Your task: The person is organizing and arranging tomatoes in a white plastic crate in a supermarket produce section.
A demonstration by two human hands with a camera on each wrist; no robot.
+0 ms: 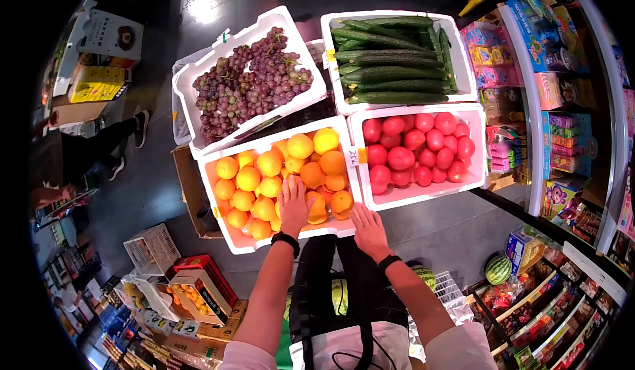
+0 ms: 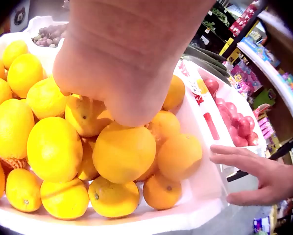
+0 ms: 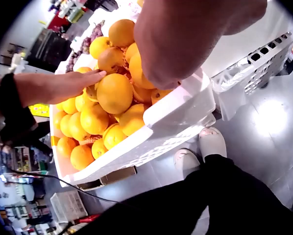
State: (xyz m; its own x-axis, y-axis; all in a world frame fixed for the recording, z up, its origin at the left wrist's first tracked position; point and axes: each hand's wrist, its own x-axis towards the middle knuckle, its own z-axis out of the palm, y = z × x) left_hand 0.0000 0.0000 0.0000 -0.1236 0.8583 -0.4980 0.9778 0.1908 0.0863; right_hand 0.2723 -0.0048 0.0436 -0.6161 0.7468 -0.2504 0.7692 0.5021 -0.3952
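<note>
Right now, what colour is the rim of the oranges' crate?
White; the crate rim shows best in the head view.

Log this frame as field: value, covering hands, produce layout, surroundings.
left_hand: left hand rests on oranges, fingers extended
right_hand: right hand at the orange crate's near right corner, fingers extended; contact unclear
near_left: oranges
near_right: tomatoes
far_left: purple grapes
far_right: cucumbers
containers: white crates, one per produce type
surroundings: stocked shelves to the right; striped watermelon lower right in head view
</note>
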